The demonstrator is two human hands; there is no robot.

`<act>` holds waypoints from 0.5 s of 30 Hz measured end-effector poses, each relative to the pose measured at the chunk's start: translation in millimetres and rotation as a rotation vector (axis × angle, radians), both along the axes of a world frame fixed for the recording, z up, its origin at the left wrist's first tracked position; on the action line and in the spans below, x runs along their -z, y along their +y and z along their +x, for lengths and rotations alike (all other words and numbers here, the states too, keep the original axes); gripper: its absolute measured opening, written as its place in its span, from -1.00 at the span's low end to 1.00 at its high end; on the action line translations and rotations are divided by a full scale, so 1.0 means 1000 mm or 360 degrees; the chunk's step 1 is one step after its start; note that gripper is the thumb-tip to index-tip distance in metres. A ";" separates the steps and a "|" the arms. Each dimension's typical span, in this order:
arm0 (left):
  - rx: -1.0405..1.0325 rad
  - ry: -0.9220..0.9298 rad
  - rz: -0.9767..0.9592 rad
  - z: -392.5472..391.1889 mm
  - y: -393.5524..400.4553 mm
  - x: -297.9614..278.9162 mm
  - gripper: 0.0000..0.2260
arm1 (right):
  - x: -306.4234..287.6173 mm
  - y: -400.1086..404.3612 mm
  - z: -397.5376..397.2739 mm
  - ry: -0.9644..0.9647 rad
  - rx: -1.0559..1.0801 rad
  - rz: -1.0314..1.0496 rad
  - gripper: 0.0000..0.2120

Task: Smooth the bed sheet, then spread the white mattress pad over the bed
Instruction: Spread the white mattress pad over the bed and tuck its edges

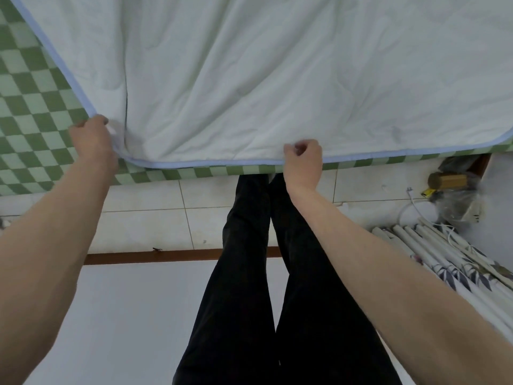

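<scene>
The white mattress pad (249, 79) with a pale blue border lies wrinkled over most of the bed. Under it, the green-and-white checkered bed sheet (30, 107) shows at the left and along the near edge. My left hand (91, 140) grips the pad's near-left corner at the blue border. My right hand (302, 159) pinches the near edge of the pad further right, at the bed's front edge. Creases fan out across the pad from both hands.
I stand on white floor tiles (155, 212) at the bed's near edge, black trousers (249, 273) below. A brown threshold strip (166, 257) crosses the floor. At the right lie rolled patterned mats (458, 262), a white cable (410, 201) and a wooden object with plastic wrap (449, 184).
</scene>
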State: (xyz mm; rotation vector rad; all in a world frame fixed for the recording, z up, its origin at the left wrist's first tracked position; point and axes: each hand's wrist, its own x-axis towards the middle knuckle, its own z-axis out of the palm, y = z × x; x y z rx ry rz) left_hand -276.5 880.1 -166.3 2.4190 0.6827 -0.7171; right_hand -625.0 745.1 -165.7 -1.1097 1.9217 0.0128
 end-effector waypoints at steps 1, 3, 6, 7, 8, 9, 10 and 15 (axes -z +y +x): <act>0.0017 0.0021 -0.0077 0.008 -0.008 -0.007 -0.66 | -0.003 0.002 0.012 -0.0073 -0.0244 0.0052 -0.82; 0.0061 -0.0007 -0.0156 0.033 -0.019 -0.007 -0.62 | -0.005 0.011 0.039 -0.0143 -0.0609 0.0195 -0.78; 0.0134 0.0085 -0.0275 0.070 -0.035 -0.003 -0.66 | 0.005 0.030 0.071 -0.0085 -0.0808 0.0332 -0.64; 0.0156 0.0104 -0.0309 0.082 -0.040 0.000 -0.66 | 0.010 0.035 0.080 -0.0006 -0.0798 0.0311 -0.59; 0.0178 0.0115 -0.0343 0.095 -0.045 0.004 -0.64 | 0.015 0.040 0.088 0.0099 -0.0777 0.0275 -0.52; 0.0174 0.0107 -0.0421 0.107 -0.050 0.008 -0.63 | 0.020 0.046 0.096 0.0228 -0.0774 0.0239 -0.43; 0.0160 0.0114 -0.0490 0.119 -0.056 0.015 -0.63 | 0.025 0.053 0.104 0.0376 -0.0803 0.0203 -0.33; 0.0332 -0.0017 -0.0775 0.165 -0.075 0.025 -0.74 | 0.034 0.079 0.136 0.0842 -0.0795 -0.0018 -0.04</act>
